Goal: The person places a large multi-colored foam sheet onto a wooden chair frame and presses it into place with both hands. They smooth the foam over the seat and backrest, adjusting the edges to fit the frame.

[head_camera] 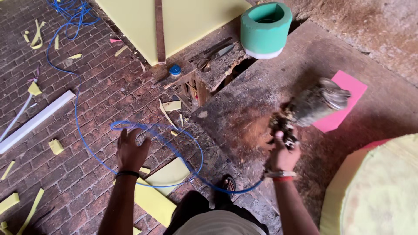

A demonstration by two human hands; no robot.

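**Crusted spray gun held over the bench, hose looped underfoot**

The right hand (pixel 283 154) was closed around the grip of a glue-crusted spray gun (pixel 307 109), its metal cup tilted up and away from the wrist, above the stained workbench (pixel 261 100). The left hand (pixel 130 150) hung empty with fingers spread, out over the brick floor (pixel 87 87), just inside a loop of blue hose (pixel 174 148).

The hose looked the likeliest trouble: it ran from the gun side down past the sandalled foot (pixel 227 182) and circled under the left hand, so a pull on the gun could snag a foot or drag across the yellow foam offcuts (pixel 167 176) nearby. The crust on the grip might also make the hold slippery.

Just beyond the gun lay a pink sheet (pixel 344 102); near the right forearm a round yellow foam cushion (pixel 379 191) crowded that side. Farther ahead stood a green foam cylinder (pixel 265 28). Open bench lay ahead of the right hand, toward the cylinder.
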